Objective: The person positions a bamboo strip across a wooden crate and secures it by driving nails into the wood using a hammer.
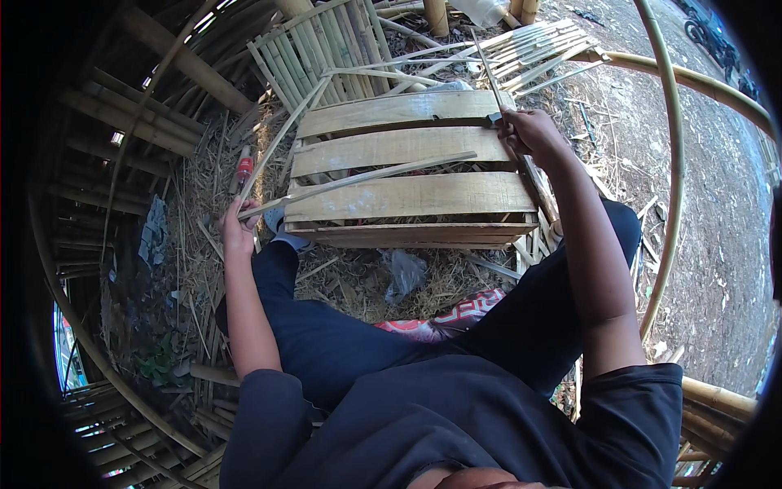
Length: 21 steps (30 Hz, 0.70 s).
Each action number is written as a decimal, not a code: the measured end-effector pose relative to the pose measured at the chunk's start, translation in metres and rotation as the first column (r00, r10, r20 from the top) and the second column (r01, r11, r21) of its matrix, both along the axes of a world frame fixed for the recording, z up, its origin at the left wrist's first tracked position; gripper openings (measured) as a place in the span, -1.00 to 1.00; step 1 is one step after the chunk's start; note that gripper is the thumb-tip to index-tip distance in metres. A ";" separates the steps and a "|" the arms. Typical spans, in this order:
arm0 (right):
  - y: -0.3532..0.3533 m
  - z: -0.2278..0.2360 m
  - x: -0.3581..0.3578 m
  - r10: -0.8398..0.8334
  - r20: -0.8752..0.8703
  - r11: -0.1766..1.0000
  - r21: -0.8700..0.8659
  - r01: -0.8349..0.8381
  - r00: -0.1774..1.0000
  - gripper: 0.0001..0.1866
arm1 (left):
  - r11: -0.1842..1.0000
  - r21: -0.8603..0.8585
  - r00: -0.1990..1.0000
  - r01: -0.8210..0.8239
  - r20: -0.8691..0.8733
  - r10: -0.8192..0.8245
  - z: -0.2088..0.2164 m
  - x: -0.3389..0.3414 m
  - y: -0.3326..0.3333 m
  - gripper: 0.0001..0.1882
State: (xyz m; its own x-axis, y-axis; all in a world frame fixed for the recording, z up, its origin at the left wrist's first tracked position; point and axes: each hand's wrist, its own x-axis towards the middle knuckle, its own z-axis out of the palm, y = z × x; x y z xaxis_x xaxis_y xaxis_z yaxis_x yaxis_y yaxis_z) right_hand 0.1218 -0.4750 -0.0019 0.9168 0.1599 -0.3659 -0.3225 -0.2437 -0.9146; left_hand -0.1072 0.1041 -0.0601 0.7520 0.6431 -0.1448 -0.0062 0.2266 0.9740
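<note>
My left hand (pixel 238 231), at the left end of a wooden crate (pixel 407 196), is closed round a bamboo strip (pixel 366 175) that slants over the slats. A second pale strip (pixel 285 147) rises from the same hand toward the far left corner, where it seems to meet other strips. Over the crate's far right corner, my right hand (pixel 531 133) grips a long, thin brown piece (pixel 487 67) pointing up and away. Whether this is a blade or a stick I cannot tell. A small dark metal part (pixel 494 119) shows beside those fingers.
Behind the crate lie a bamboo slat panel (pixel 318 53) and a slatted piece of pale strips (pixel 546 49). A red-labelled bottle (pixel 243 167) stands left. A clear plastic bag (pixel 405 273) lies between my legs. Curved bamboo poles (pixel 672 163) rise at the right; shavings litter the ground.
</note>
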 end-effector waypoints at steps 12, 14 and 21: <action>0.043 -0.040 -0.016 0.110 0.219 0.927 -0.374 -0.021 0.970 -0.54 | 0.999 -0.047 0.999 -0.016 -0.045 0.014 -0.064 -0.021 -0.027 -0.73; 0.054 -0.053 -0.020 0.159 0.213 0.866 -0.499 -0.033 0.964 -0.53 | 0.999 -0.039 0.998 -0.033 -0.063 0.031 -0.069 -0.029 -0.019 -0.73; 0.068 -0.084 -0.045 0.318 0.291 0.680 -0.733 -0.004 0.902 -0.51 | 0.997 -0.059 0.920 -0.042 -0.391 0.015 -0.072 -0.032 -0.024 -0.69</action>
State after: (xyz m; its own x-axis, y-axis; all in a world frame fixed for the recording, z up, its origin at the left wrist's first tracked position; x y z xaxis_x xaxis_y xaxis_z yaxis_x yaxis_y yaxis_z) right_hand 0.0768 -0.4067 -0.0861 0.9844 0.1591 -0.0757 0.1043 -0.8724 -0.4775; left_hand -0.1395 0.0800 -0.1320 0.6087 0.6424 -0.4655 0.3642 0.2950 0.8834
